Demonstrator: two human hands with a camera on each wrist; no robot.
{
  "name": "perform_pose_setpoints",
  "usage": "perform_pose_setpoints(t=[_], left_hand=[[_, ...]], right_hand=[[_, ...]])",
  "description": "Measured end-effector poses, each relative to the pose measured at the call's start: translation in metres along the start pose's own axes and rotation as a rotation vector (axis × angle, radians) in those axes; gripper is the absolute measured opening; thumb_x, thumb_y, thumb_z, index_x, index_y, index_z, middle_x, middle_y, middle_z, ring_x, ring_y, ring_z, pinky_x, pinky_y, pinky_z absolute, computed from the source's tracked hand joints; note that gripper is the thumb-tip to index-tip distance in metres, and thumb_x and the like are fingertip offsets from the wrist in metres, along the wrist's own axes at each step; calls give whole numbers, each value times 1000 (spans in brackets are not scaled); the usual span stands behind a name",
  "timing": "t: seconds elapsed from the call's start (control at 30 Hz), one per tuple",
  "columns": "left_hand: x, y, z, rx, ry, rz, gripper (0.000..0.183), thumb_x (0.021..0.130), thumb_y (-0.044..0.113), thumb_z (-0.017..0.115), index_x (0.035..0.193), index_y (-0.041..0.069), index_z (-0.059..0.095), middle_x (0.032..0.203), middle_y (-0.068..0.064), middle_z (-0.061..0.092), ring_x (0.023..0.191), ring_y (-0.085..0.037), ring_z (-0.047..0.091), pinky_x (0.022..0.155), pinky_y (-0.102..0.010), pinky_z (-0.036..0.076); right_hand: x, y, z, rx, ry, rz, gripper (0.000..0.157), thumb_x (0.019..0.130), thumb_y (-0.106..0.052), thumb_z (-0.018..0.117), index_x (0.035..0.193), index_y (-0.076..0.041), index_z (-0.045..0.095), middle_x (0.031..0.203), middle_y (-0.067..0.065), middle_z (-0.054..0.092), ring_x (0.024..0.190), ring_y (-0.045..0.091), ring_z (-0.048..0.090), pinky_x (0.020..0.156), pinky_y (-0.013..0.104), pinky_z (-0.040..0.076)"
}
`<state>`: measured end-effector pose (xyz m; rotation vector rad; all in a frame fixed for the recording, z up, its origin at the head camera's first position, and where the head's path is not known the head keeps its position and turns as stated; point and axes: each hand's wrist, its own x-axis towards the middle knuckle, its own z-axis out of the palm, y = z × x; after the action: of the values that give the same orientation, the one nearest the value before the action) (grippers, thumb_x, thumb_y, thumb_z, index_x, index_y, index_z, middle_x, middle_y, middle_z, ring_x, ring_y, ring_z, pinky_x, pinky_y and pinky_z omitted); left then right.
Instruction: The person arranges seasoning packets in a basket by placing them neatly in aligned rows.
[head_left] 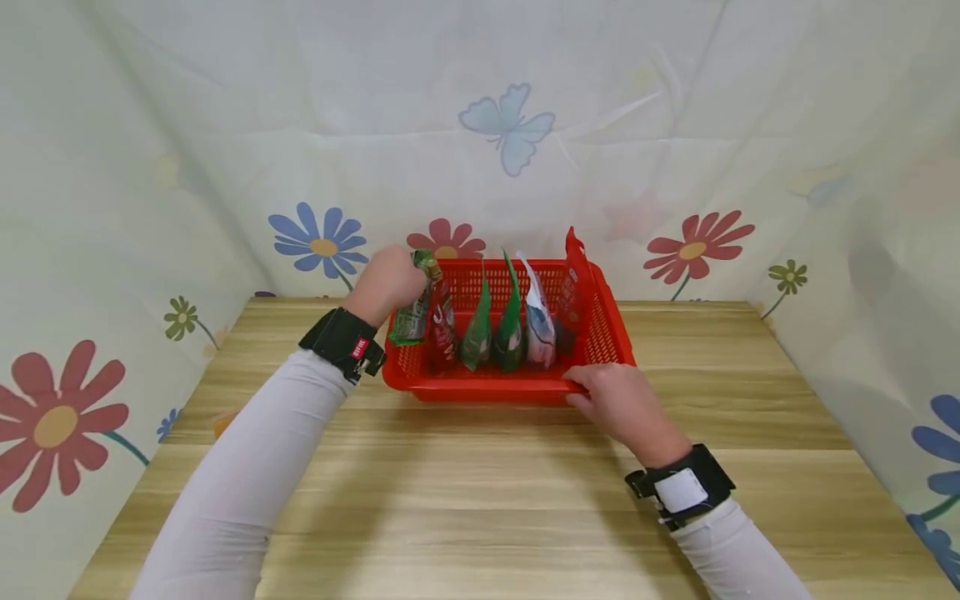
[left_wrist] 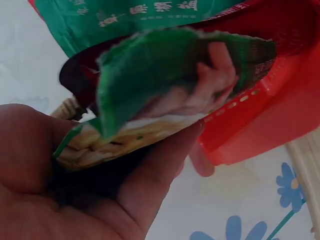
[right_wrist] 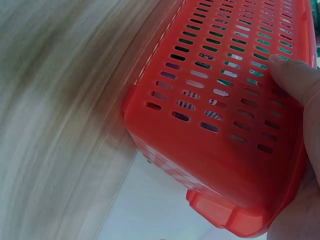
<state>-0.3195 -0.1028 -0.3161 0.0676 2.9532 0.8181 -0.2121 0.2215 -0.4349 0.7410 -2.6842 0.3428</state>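
Note:
In the head view a red plastic basket stands on the table, holding a row of upright packaged goods. My left hand pinches a green food packet at the basket's left end. The left wrist view shows its picture side between thumb and fingers. Right beside it leans a dark red bottle with a gold-coloured neck. At the basket's front right corner my right hand grips the rim, its thumb lying on the slotted outer wall in the right wrist view.
Two green bags, a white bag and a red bag fill the basket further right. A small orange object shows on the wooden table by my left sleeve. Flower-printed cloth surrounds the table's back and sides.

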Motion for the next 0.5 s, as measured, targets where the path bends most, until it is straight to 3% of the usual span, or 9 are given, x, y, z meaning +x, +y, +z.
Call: perform_pose_setpoints(t=[0.2,0.4,0.5], left_hand=[[12,-2,6,16,-31,-60,21,97,11,50,100,-2,66,87,-12,54,72,-25,55,55,-29,42],[18,-1,5,26,-19,-72,15,95,9,55,92,-1,66,83,-11,53,69,-24,54,54,-28,42],[19,-1,6,40,-8,-69,15,95,8,56,96,-2,67,86,-12,55,74,-25,55,55,-27,42]], right_hand=[[0,-3,-1,8,3,-10,26,80,-24,89,103,-14,80,90,2,78,77,18,71,80,41,64],[-1,-2,-2,6,13,-8,27,80,-24,89,103,-14,80,90,2,78,78,18,71,81,41,64],[-1,-1,-2,3,15,-8,27,80,-25,90,103,-14,80,91,3,78,78,19,72,81,41,64]])
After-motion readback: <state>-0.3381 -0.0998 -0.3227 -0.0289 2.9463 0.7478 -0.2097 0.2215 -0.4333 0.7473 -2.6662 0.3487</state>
